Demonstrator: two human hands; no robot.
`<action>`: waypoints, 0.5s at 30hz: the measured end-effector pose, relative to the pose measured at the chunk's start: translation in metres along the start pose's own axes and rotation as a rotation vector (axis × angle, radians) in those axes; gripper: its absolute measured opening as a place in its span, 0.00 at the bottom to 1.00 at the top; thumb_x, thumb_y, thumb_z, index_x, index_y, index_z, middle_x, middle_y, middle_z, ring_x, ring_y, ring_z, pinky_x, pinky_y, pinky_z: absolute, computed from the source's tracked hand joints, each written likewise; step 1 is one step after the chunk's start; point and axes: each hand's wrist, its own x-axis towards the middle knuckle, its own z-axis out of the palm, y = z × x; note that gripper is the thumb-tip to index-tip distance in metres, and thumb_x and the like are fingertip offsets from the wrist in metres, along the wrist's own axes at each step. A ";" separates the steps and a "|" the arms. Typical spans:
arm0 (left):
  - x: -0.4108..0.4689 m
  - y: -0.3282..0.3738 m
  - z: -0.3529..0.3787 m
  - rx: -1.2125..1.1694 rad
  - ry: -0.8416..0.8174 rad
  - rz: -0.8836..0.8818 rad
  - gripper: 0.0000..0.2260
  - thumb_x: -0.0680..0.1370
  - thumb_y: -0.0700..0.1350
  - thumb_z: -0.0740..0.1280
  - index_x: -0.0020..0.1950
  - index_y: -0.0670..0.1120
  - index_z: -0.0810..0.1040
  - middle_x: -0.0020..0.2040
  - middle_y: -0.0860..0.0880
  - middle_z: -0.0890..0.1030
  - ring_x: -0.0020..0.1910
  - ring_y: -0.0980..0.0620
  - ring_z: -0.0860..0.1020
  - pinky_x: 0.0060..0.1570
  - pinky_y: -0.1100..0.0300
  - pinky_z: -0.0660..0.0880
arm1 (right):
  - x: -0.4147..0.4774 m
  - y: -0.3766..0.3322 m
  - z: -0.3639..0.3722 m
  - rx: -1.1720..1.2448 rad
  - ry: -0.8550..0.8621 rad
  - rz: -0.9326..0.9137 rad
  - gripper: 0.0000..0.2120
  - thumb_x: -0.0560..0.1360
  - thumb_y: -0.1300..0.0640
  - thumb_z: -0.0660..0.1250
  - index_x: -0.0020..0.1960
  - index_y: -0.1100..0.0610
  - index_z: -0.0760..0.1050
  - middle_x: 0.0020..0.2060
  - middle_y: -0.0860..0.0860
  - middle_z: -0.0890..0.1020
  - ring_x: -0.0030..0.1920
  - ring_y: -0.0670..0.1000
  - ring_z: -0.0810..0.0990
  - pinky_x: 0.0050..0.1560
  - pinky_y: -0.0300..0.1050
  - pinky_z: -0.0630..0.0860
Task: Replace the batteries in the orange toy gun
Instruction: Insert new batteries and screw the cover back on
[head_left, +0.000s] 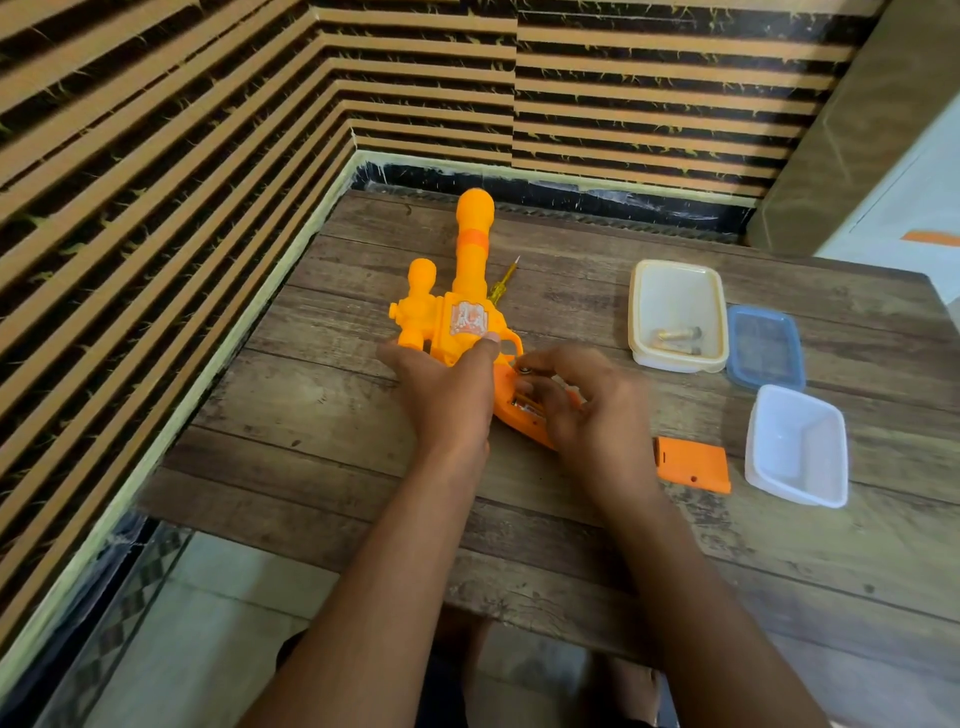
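Observation:
The orange toy gun (457, 296) lies on the wooden table (571, 545), barrel pointing away from me. My left hand (447, 384) grips its body just above the handle. My right hand (576, 400) is over the open battery compartment in the handle, its fingers curled and pinching a battery (524, 370) at the compartment's upper end. The orange battery cover (693, 464) lies loose to the right of my right hand. Two more batteries (675, 340) lie in a cream container (641, 312).
A yellow screwdriver (503, 283) lies behind the gun's barrel. A blue lid (763, 345) sits beside the cream container, and a white container (797, 447) holding nothing stands nearer me. Striped walls close in on the table's left and far sides.

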 end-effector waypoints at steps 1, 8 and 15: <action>0.000 0.000 0.000 0.000 -0.002 0.001 0.28 0.71 0.40 0.80 0.63 0.49 0.67 0.53 0.50 0.82 0.49 0.46 0.85 0.50 0.36 0.84 | 0.000 0.001 0.000 0.006 -0.004 0.004 0.14 0.72 0.72 0.71 0.52 0.58 0.86 0.48 0.50 0.87 0.51 0.49 0.83 0.54 0.39 0.78; -0.001 0.001 0.001 0.022 0.001 -0.009 0.29 0.70 0.41 0.80 0.62 0.50 0.66 0.54 0.50 0.82 0.50 0.46 0.85 0.51 0.36 0.84 | 0.003 0.000 -0.002 0.015 -0.004 -0.044 0.17 0.69 0.74 0.64 0.50 0.62 0.87 0.45 0.53 0.87 0.47 0.57 0.85 0.48 0.36 0.78; -0.003 0.003 0.001 0.012 -0.009 -0.028 0.30 0.71 0.41 0.80 0.65 0.48 0.66 0.55 0.51 0.80 0.52 0.45 0.84 0.52 0.36 0.84 | 0.002 0.003 -0.003 0.014 -0.024 -0.065 0.17 0.70 0.73 0.63 0.51 0.61 0.86 0.45 0.53 0.87 0.46 0.57 0.85 0.46 0.53 0.83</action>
